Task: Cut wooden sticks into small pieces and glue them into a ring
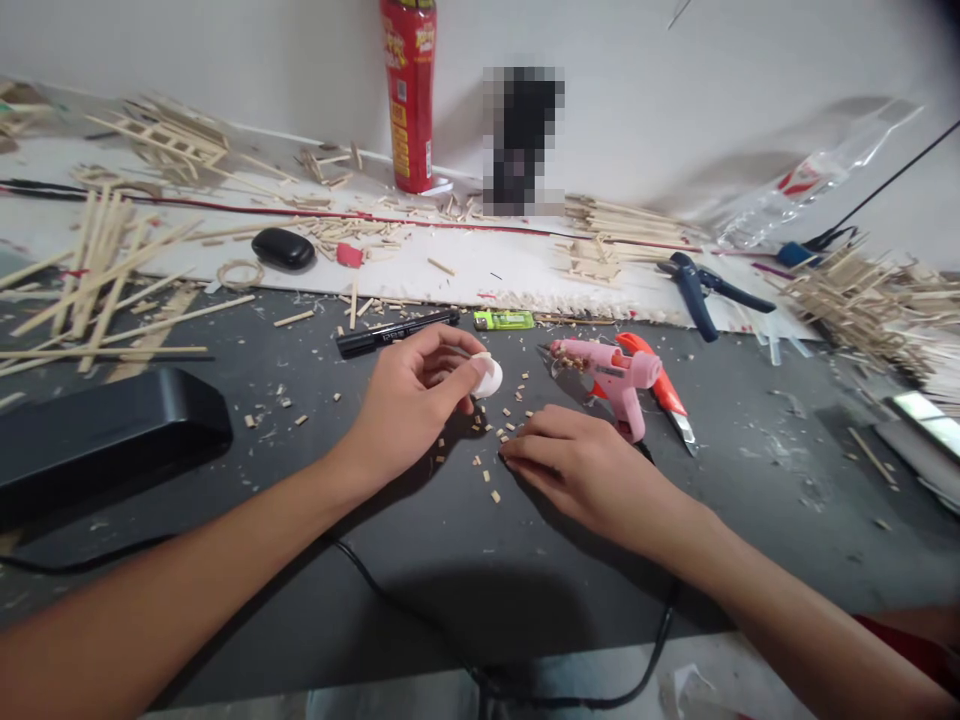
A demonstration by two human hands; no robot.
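Mid-frame on the dark worktop [420,560]: left hand [409,400] lifted a little off the surface, its grip pinching a small white disc [487,377] between thumb and forefingers, tilted so that one round face turns toward the camera. Held that way, apparently, to keep the face open to view and to the other hand. Right hand [581,465] lying low and palm-down just right of it, fingers drawn together with the tips pressed to the surface among tiny wood chips [495,440], seemingly picking at one; whether a chip sits between the tips, cannot tell.

Disc itself: plain white, smooth, thick-rimmed like a little cap or wheel, partly covered by the fingertips, no markings to be made out. Position: centre of the scene, just left of the pink glue gun [611,375], near side of the black marker [394,333].

Glue gun parked on its side within easy reach of the right hand, nozzle toward the disc, cord trailing off the near edge. Orange utility knife [664,390] right beside it, partly behind. Green lighter [504,320] just beyond, at the edge of a white board [487,268]. Blue-handled pliers [701,290] farther right on that board. Thin wooden sticks [97,270] heaped far left and again far right. Red can [409,95] upright against the far wall. Flat black case [97,430] on the near left.
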